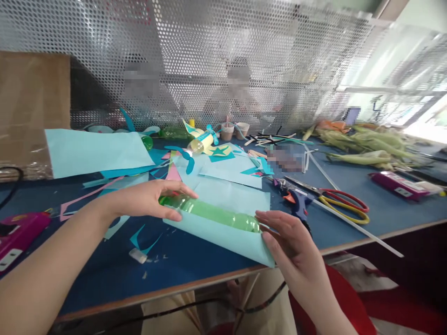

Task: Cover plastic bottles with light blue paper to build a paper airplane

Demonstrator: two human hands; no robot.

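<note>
A green plastic bottle (216, 215) lies on its side on a light blue sheet of paper (223, 238), whose near edge curls up against it. My left hand (157, 197) grips the bottle's left end, fingers over the top and thumb on the near side. At the other end, my right hand (293, 239) curves around the bottle's base, with its thumb against the raised paper. Its fingers are bent, and part of the base is hidden behind them. Behind the bottle, the far part of the sheet lies flat on the blue table (104, 274).
Scissors (344, 204) and dark blue pliers (296, 202) lie to the right, beside a white strip (363, 230). Purple glue guns rest at the left (24, 237) and right (401, 185). Paper scraps (145, 242), a small decorated bottle (202, 142) and corn husks (370, 144) sit around.
</note>
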